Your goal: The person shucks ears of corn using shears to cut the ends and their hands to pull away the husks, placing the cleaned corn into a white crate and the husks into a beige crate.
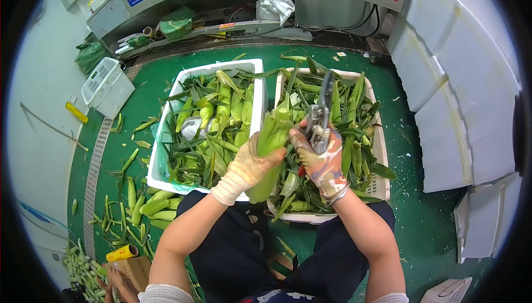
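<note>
My left hand (246, 167), in a pale work glove, is closed round a green ear of corn in its husk (275, 131), cut stalk end up. In a camouflage-patterned glove, my right hand (321, 162) grips metal pruning shears (317, 126) with a bit of red handle showing. The shears are right beside the ear's upper end; whether they touch it I cannot tell. Beyond my left hand stands a white foam box (259, 95) of unhusked corn and leaves, with a shiny silvery object (192, 128) among them. Below my right hand, a cream crate (380, 156) is heaped with leaves and husks.
Loose ears of corn (160, 206) and stalks litter the green floor (418, 236) at left. White foam boxes (443, 114) are stacked on the right. A steel machine (327, 4) spans the back. Another person's hands (119, 283) are near a carton (136, 270) at lower left.
</note>
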Tool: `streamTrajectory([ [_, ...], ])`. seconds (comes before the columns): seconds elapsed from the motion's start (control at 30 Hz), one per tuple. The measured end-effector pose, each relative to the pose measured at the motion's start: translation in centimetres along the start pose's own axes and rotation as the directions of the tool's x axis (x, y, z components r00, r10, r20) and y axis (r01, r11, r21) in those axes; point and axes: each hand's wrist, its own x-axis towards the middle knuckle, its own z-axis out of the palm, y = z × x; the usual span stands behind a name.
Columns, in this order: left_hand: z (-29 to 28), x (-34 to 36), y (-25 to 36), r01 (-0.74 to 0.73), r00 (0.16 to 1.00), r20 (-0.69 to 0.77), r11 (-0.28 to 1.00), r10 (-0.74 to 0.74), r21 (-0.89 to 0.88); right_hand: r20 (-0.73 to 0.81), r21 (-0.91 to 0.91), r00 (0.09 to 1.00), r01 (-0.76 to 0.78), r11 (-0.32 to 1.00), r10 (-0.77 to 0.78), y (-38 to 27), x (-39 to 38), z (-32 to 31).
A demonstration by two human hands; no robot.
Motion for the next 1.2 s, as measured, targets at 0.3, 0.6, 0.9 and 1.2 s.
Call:
streamTrajectory([
  [0.3, 0.4, 0.5, -0.6, 0.046, 0.959, -0.27, 0.987, -0.087, -0.156, 0.057, -0.669, 0.935, 0.297, 0.682, -0.351, 2.0, 1.5, -4.8],
  [0.6, -8.1, -0.7, 2.4, -0.149, 0.973, -0.228, 0.814, 0.021, -0.562, -0.245, -0.935, 0.964, -0.206, 0.287, -0.105, 7.5, 5.0, -15.9],
  [0.9, -10.9, -2.4, 0.2, -0.005, 0.978, -0.19, 0.901, -0.086, -0.434, 0.335, -0.553, 0.91, 0.401, 0.731, -0.246, -0.4, -2.1, -1.0],
  [1.2, -3.4, -0.4, -4.9, -0.058, 0.995, 0.091, 0.971, 0.038, 0.23, 0.35, -0.697, 0.815, 0.556, 0.452, -0.463, -1.1, -0.5, 2.2],
])
